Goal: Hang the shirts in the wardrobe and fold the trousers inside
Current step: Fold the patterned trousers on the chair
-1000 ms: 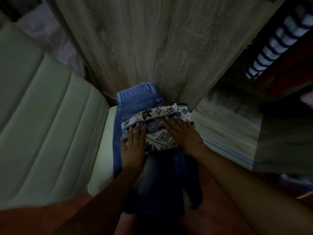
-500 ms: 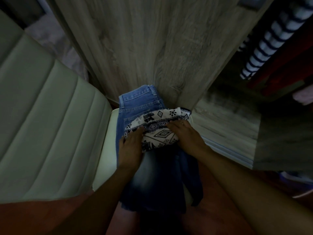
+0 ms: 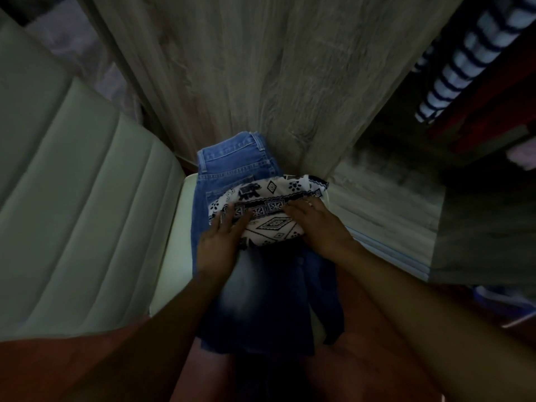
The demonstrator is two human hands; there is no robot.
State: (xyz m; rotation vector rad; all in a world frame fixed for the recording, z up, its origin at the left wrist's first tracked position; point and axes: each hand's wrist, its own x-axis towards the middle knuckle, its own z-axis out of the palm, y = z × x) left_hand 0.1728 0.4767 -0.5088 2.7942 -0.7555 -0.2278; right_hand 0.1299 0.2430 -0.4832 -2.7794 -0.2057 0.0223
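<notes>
A: What is seen first, as the largest thing?
B: A grey wood-grain wardrobe door (image 3: 246,82) is seen upright at the top centre. A pale padded seat (image 3: 87,213) is spread across the left.

A: And inside the wardrobe?
B: A white garment with dark stripes (image 3: 464,59) is hung at the upper right, half in shadow.

A: Where are the trousers found?
B: Blue jeans (image 3: 232,175) are laid on the seat's edge. The waistband is set against the door and the legs are draped over the near edge. A folded black-and-white patterned garment (image 3: 272,227) is laid across them, just below the waistband.

A: How are the hands placed?
B: The left hand (image 3: 220,248) is spread flat on the garment's left end, with fingers and thumb on top. The right hand (image 3: 319,227) is laid over the right end with its fingers bent. Its thumb is hidden, so whether the cloth is gripped cannot be told.
</notes>
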